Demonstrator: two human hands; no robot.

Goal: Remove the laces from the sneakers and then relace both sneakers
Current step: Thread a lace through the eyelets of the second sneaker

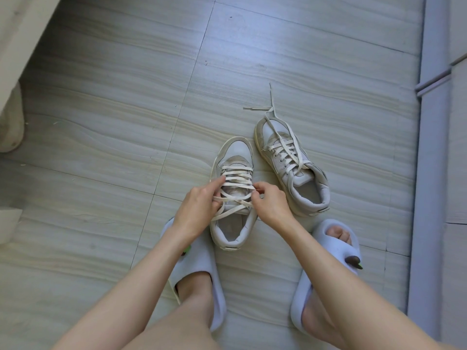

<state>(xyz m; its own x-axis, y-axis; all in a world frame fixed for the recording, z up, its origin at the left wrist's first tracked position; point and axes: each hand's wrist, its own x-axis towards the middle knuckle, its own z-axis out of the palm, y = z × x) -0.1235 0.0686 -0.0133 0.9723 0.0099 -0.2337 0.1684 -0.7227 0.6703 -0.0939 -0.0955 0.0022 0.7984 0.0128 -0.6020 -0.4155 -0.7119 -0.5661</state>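
Nearest the camera, two bare forearms reached forward over feet in pale slippers point(197, 263) on the grey tiled floor point(101, 122). Just beyond the slippers stood the near sneaker point(233, 195), toe pointing away, its lace point(236, 181) still threaded in crossing rows. The left hand point(199, 210) had its fingers curled round the lace on the shoe's left side, with a finger stretched toward the upper rows. The right hand point(271, 203) pinched the lace at the shoe's right edge between thumb and fingertips. Farther off and to the right stood the second sneaker point(290, 165), angled and apart from the first, its loosened lace point(275, 114) trailing past the toe onto the floor.
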